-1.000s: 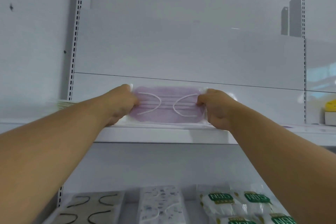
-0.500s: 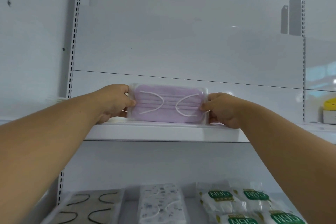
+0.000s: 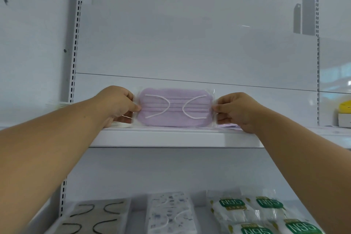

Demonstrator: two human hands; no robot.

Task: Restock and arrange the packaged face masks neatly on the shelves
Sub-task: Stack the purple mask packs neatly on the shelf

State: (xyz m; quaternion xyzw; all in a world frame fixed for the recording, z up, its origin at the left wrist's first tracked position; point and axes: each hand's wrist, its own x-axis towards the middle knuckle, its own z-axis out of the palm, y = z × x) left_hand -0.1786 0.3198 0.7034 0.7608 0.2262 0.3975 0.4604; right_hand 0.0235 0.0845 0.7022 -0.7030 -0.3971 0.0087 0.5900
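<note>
Whereas a second ago the lilac mask pack [image 3: 175, 107] lay tilted back with both hands bunched over its ends, it now stands nearly upright on its long lower edge on the upper shelf [image 3: 176, 137], in the middle of the frame, and the hands have slid out to its clear side seams. That suggests the pack is being squared up and faced forward, so this placement is close to done, though it is held, not yet released. At centre left, the left hand [image 3: 115, 103] pinches the pack's left seam, thumb in front, fingers curled behind. The pack spans the gap between the hands, its white ear loops facing out. At centre right, the right hand [image 3: 238, 110] pinches the right seam the same way, its lower knuckles near the shelf's front lip. Along the bottom of the frame, the lower shelf holds black-loop packs [image 3: 93, 218], a patterned pack [image 3: 171, 213] and N95 packs [image 3: 266, 214].
</note>
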